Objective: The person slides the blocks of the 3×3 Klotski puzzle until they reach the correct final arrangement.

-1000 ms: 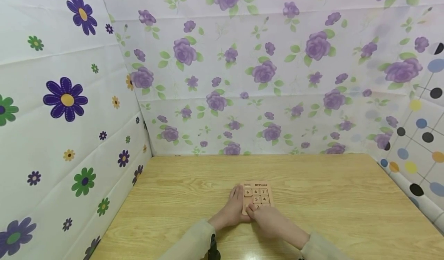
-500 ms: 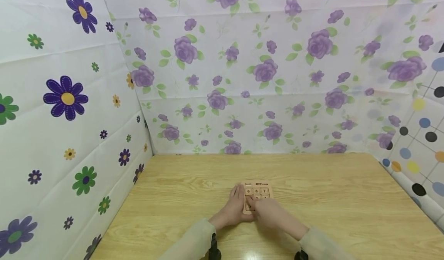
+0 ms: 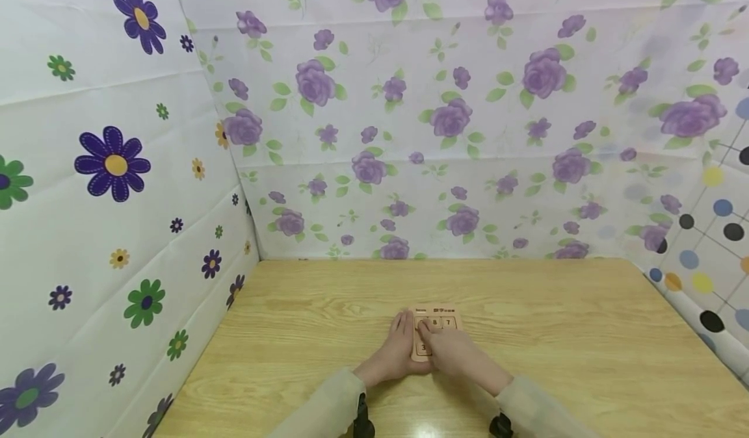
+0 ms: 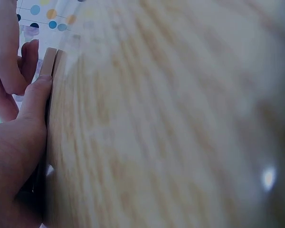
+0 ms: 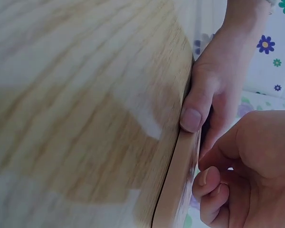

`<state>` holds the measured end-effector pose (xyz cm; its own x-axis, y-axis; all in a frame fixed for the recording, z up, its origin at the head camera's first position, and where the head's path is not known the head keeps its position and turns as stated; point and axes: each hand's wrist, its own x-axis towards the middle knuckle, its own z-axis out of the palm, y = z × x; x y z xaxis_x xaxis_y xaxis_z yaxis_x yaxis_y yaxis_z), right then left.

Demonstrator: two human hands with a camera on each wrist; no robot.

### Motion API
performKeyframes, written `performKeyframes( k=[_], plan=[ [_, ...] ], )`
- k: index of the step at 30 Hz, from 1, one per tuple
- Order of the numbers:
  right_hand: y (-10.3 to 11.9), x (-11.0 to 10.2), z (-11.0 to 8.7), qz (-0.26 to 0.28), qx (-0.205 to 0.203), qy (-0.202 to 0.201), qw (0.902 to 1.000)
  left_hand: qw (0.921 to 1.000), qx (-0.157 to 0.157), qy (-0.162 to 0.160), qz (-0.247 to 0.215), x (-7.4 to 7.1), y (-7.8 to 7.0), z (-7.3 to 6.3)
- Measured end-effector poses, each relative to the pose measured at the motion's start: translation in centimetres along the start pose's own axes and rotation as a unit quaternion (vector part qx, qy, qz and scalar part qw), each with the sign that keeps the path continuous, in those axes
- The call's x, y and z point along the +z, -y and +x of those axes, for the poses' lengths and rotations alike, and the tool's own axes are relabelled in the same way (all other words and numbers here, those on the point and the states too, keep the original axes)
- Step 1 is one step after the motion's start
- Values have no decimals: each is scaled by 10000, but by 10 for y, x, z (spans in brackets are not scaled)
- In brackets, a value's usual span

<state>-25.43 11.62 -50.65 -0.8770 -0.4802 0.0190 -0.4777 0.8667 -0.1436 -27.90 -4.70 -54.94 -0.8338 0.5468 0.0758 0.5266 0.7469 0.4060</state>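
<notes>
A light wooden number slide puzzle [image 3: 435, 309] lies flat on the wooden table. Tiles 8 [image 3: 435, 322], 7 [image 3: 448, 322] and 3 [image 3: 424, 347] show; my right hand covers much of the rest. My left hand [image 3: 394, 355] holds the board at its near left corner, fingers along the left side. In the right wrist view its thumb [image 5: 192, 116] presses on the board's near edge [image 5: 175, 183]. My right hand [image 3: 458, 355] is over the puzzle, a fingertip on the top left tile. Its other fingers [image 5: 211, 197] are bent and hold nothing.
The wooden table [image 3: 562, 334] extends around the puzzle on all sides. Behind it hangs a purple-flowered cloth [image 3: 374, 132]. A daisy-print cloth [image 3: 117, 230] stands at the left, a dotted one [image 3: 710, 243] at the right. Dark straps [image 3: 363, 418] sit on the wrists.
My right fingertip has moved from the puzzle's lower left tile up its left column to the top left. Tile 3 has come into view; tile 6 is covered. The left hand stays put.
</notes>
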Motion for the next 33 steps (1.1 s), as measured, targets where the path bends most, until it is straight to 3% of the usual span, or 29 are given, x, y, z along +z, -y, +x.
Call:
performKeyframes(
  k=[21, 33],
  plan=[
    [1, -6, 2, -142, 31, 347, 9993, 9998, -49, 75, -181, -1, -2, 1],
    [9, -7, -3, -353, 35, 246, 9991, 9998, -115, 83, -105, 0, 0, 1]
  ],
)
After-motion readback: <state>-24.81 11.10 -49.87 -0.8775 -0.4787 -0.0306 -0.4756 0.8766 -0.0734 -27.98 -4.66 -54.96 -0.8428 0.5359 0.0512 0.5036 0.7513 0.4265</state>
